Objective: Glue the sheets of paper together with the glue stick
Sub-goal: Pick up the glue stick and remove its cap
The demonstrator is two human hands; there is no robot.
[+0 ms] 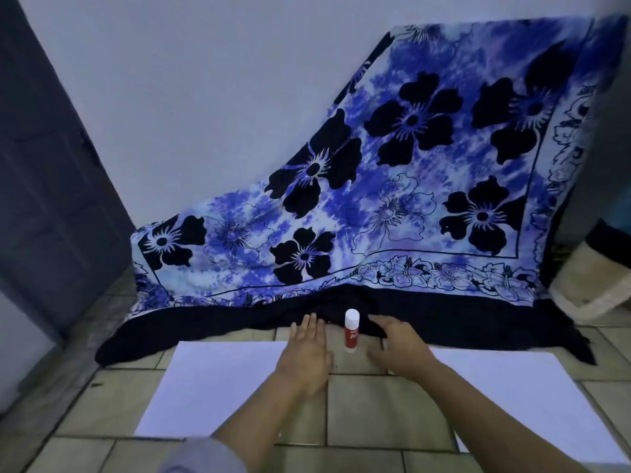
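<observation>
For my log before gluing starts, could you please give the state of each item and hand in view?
glue stick: upright, capped, not held.
left sheet: flat on the floor.
right sheet: flat on the floor, apart from the left sheet.
left hand: open, holding nothing.
right hand: open, holding nothing.

Your glue stick (351, 331) has a red body with some pale lettering and a white cap. The left sheet (211, 387) and right sheet (529, 397) are both plain white, looking a bit lilac in this light. The cloth (375, 186) at the far side is the loud bit: blue and white tie-dye blotches, big solid black flowers, and a few flowers drawn in thin black outline. It has a pale border of outlined blooms, then a plain black hem. The floor tiles (362, 404) are dull olive-beige with dark grout. The wall (205, 80) is off-white, the door (44, 186) on the left is dark grey-blue, and your sleeve (205, 455) is light grey.
</observation>
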